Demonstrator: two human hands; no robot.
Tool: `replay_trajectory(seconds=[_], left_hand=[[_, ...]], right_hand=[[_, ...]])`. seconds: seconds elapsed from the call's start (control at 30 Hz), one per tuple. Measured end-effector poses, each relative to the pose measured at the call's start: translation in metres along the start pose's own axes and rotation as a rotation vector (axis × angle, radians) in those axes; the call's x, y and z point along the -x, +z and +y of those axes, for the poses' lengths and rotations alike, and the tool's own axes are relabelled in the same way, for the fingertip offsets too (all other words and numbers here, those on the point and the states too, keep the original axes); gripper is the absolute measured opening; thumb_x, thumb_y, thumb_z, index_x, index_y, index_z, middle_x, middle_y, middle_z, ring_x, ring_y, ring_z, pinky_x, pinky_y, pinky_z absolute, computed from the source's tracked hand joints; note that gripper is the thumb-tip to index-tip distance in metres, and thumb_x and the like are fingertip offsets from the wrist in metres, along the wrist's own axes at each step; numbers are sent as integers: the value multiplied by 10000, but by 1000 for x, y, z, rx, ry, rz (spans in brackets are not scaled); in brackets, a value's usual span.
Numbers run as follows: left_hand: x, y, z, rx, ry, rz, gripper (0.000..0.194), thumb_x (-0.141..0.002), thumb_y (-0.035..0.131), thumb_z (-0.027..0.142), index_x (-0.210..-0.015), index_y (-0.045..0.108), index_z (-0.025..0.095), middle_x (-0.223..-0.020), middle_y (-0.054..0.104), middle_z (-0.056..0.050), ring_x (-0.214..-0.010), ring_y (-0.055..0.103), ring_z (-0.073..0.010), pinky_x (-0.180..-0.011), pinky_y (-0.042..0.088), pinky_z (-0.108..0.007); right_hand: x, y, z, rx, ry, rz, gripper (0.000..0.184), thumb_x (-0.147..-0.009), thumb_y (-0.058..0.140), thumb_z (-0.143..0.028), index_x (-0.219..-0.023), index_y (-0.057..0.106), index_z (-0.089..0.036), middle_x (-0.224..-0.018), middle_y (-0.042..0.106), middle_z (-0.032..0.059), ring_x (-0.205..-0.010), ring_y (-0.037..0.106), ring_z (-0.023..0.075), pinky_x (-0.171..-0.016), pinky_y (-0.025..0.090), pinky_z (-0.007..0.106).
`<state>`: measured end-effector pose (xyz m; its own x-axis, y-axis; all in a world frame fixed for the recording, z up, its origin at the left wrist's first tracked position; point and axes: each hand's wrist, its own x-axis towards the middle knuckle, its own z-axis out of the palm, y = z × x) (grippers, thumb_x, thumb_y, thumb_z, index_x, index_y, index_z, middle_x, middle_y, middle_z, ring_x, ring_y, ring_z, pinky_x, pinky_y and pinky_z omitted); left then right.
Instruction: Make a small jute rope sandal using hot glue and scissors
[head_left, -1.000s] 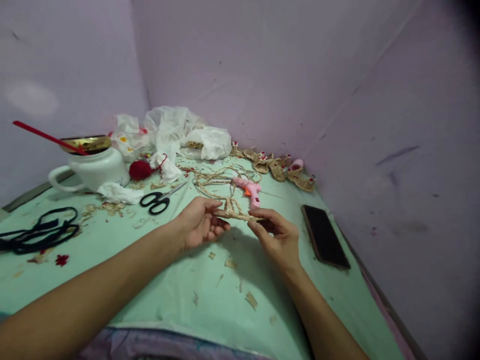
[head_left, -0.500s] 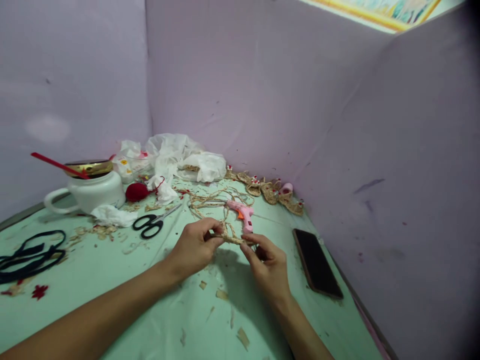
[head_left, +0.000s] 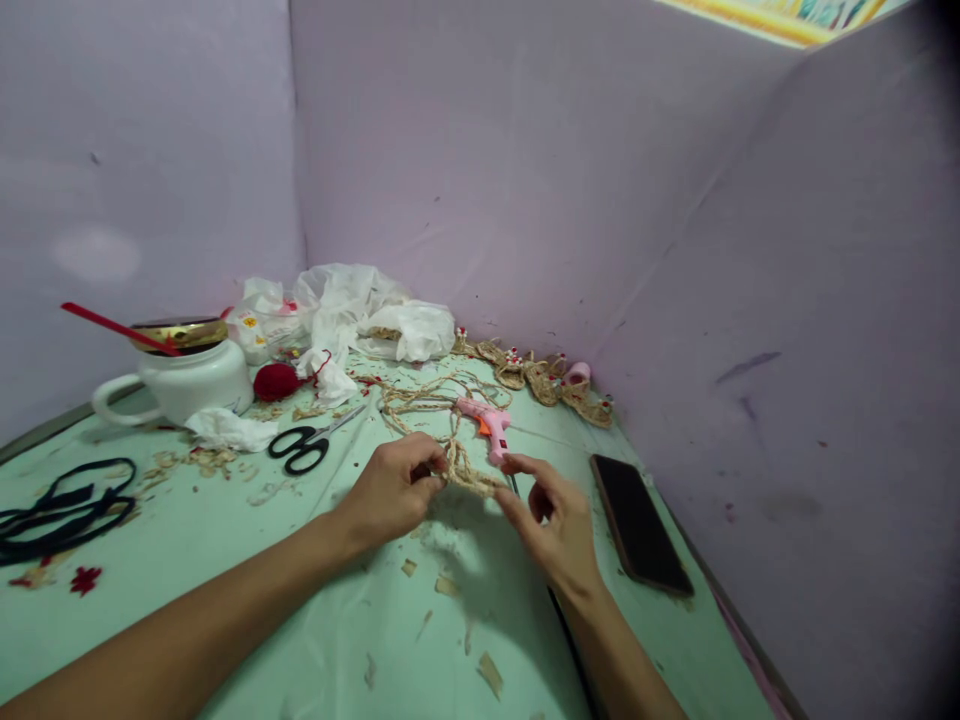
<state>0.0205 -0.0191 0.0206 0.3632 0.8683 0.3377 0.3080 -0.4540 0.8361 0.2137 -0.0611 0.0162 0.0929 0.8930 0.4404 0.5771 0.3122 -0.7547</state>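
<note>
My left hand (head_left: 395,493) is closed, pinching one end of a short braided jute piece (head_left: 469,476) just above the green table cover (head_left: 225,560). My right hand (head_left: 556,525) pinches the other end between thumb and fingertips. Loose jute rope (head_left: 427,398) trails from the piece back toward the wall. A pink glue gun (head_left: 486,426) lies just beyond my hands, and its black cord runs under my right wrist.
Black scissors (head_left: 306,445) lie left of my hands. A white pot with a gold rim (head_left: 176,378) holds a red stick. Near it are a red yarn ball (head_left: 275,381) and white plastic bags (head_left: 360,310). A black phone (head_left: 639,523) lies on the right. Small jute sandals (head_left: 551,381) line the wall, black straps (head_left: 56,505) lie far left.
The head camera tilted up, so the table dropped in view. My hands drew closer together on the jute piece, and the left closed into a tighter pinch.
</note>
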Motion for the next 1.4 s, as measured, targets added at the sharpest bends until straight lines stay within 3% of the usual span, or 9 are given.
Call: replay_trajectory(seconds=[0.17, 0.23, 0.33, 0.5, 0.6, 0.7, 0.87, 1.1, 1.4], left_hand=[[-1, -3, -2, 115, 59, -129, 126, -563, 496, 54, -595, 549, 164, -741, 570, -33, -682, 520, -148, -610, 401, -245], [-1, -3, -3, 166, 53, -156, 105, -546, 493, 74, -574, 549, 159, -746, 582, -44, -677, 539, -151, -607, 423, -249], [-3, -4, -6, 227, 21, -156, 79, -559, 486, 111, -578, 549, 154, -814, 615, -74, -761, 587, -178, -674, 464, -271], [-8, -2, -15, 205, -138, -1, 374, -597, 487, 150, -966, 554, 150, -1161, 549, -122, -869, 607, -190, -705, 485, -299], [-8, 1, -20, 88, -229, 66, 294, -603, 482, 136, -884, 568, 143, -865, 616, -70, -713, 581, -173, -595, 437, -274], [-4, 4, -20, -14, -258, 17, 138, -594, 521, 135, -706, 599, 156, -596, 554, 7, -552, 490, -141, -519, 349, -253], [1, 14, -17, -74, -239, -83, 61, -611, 584, 163, -660, 620, 169, -608, 580, 15, -593, 497, -146, -564, 342, -258], [-2, 19, -23, -41, -231, -75, 60, -588, 595, 129, -561, 578, 180, -540, 524, 29, -574, 444, -138, -568, 297, -270], [0, 17, -10, 420, -465, 21, 251, -543, 603, 203, -745, 454, 193, -609, 531, 43, -488, 494, -126, -462, 406, -257]], right_hand=[[-7, -2, 3, -254, 160, 4, 179, -694, 611, -290, -850, 606, -203, -890, 635, 49, -859, 563, 196, -781, 443, 330], [-7, 4, 5, -316, 202, -62, 246, -653, 628, -281, -880, 577, -203, -992, 620, 73, -937, 574, 216, -768, 476, 341], [-4, 15, 7, -397, 280, -156, 340, -590, 662, -279, -899, 542, -202, -937, 627, 69, -743, 615, 187, -619, 515, 319], [2, 28, 10, -407, 353, -126, 289, -557, 672, -222, -799, 517, -197, -735, 569, -7, -608, 557, 130, -579, 487, 267], [5, 33, 13, -356, 379, -74, 204, -581, 646, -201, -729, 506, -200, -683, 540, -20, -595, 541, 133, -551, 460, 254], [7, 34, 15, -327, 395, -74, 185, -583, 631, -191, -735, 526, -201, -689, 564, -17, -586, 557, 145, -542, 459, 262], [7, 32, 18, -285, 410, -120, 166, -594, 624, -182, -758, 609, -199, -728, 636, 3, -570, 594, 165, -541, 466, 286], [7, 32, 21, -293, 443, -89, 122, -564, 645, -164, -659, 577, -199, -493, 563, -41, -473, 529, 143, -463, 416, 249], [2, 29, 3, -405, 365, 92, 221, -545, 680, -169, -696, 522, -196, -677, 582, -21, -588, 551, 126, -565, 475, 254]])
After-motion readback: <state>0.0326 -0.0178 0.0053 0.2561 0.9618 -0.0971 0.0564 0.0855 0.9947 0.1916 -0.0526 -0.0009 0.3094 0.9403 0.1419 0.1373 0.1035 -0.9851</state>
